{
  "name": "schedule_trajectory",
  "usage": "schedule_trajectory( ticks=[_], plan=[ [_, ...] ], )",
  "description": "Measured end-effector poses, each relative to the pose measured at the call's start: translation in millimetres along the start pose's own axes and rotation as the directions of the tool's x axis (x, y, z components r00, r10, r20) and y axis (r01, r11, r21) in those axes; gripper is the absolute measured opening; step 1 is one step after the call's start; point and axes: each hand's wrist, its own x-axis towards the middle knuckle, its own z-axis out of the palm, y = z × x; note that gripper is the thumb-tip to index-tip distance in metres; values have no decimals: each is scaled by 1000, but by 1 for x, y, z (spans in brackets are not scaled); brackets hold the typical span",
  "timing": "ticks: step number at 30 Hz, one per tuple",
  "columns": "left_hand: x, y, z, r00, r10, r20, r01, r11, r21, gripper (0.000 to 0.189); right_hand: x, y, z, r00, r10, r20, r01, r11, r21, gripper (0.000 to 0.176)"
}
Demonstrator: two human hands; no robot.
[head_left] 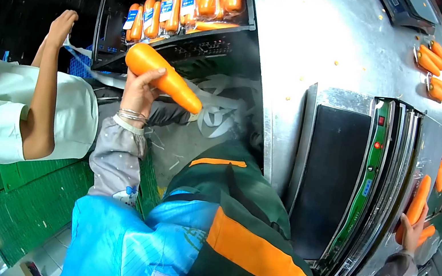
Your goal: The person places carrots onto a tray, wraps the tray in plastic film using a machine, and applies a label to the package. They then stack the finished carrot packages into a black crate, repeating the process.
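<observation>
My left hand (139,94) is raised out to the left, its fingers wrapped round a large carrot (174,85). The thick end points up and left, the thin end down and right. Far to the right, beyond the sealing machine (371,179), my right hand (412,227) grips another carrot (421,196). One more carrot (426,234) lies just beside that hand, partly hidden. In a black crate (171,49) ahead of my left hand stand several clear packs of carrots (166,9), some with blue and white labels.
A metal table (287,50) with orange bits runs ahead, with a scale (406,10) at its far end. Carrots (436,58) lie in groups along its right side. A co-worker in a pale shirt (34,114) is at the left, near green crates (43,202).
</observation>
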Motion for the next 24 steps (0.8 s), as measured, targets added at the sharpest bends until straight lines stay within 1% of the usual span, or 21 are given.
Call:
schedule_trajectory(
  ticks=[3, 4, 6, 9, 10, 13, 14, 15, 16, 17, 18, 19, 20, 21, 22, 23, 24],
  plan=[
    [2, -26, -20, 998, -51, -23, 52, 998, 47, 54, -1, -1, -1, 1000, 15, -18, -15, 1000, -21, 74],
    [2, -32, -23, 997, -68, -42, 70, 996, 49, 55, -2, -3, 2, 1000, 16, -26, -15, 1000, 25, 75],
    [3, -37, -19, 994, -90, -70, 93, 995, 48, 55, -3, 1, 0, 999, 24, -35, -25, 1000, -5, 75],
    [5, -35, -2, 993, -99, -70, 103, 993, 60, 56, -9, 1, 3, 997, 34, -67, -36, 999, -19, 74],
    [7, -33, 3, 991, -129, -22, 129, 991, 28, 62, -11, -5, 5, 998, 28, -49, -29, 999, -28, 74],
    [6, -26, 37, 995, -90, 42, 88, 994, 59, 63, -11, 4, 4, 999, -19, -30, 17, 999, -39, 73],
    [5, -24, 53, 996, -71, 62, 66, 995, 68, 64, -13, -3, 8, 999, 18, -28, -17, 999, 35, 74],
    [8, -26, 68, 996, -30, 83, 27, 999, 34, 61, -14, -1, 9, 998, 35, -50, -33, 999, 35, 75],
    [13, -28, 81, 987, 22, 160, -25, 1000, 17, 58, -17, -14, 11, 990, 71, -124, -90, 983, -162, 76],
    [16, -32, 96, 969, 69, 235, -70, 998, -8, 55, -18, -9, 9, 986, -8, -168, -42, 955, -292, 75],
    [12, -27, 116, 939, 80, 335, -73, 997, -33, 53, -18, -19, 9, 988, 14, -152, -59, 955, -292, 77],
    [1, -16, 132, 902, 101, 419, -85, 995, -57, 52, -19, -9, 7, 984, -58, -170, 3, 952, -307, 77],
    [-9, -3, 150, 868, 77, 490, -50, 996, -69, 49, -20, -23, 8, 990, -14, -140, -23, 964, -263, 78],
    [-21, 13, 170, 816, 49, 577, 5, 996, -91, 46, -21, -38, 6, 995, -62, -76, 41, 968, -248, 76],
    [-27, 23, 192, 740, 39, 672, 49, 993, -112, 47, -21, -40, 5, 997, -38, -64, 18, 959, -283, 76],
    [-34, 32, 210, 655, 29, 755, 94, 988, -120, 47, -25, -52, 8, 997, -39, -66, 21, 965, -260, 75],
    [-46, 44, 234, 535, -25, 844, 144, 988, -63, 49, -27, -56, 9, 998, -35, -56, 18, 963, -267, 75]
  ],
)
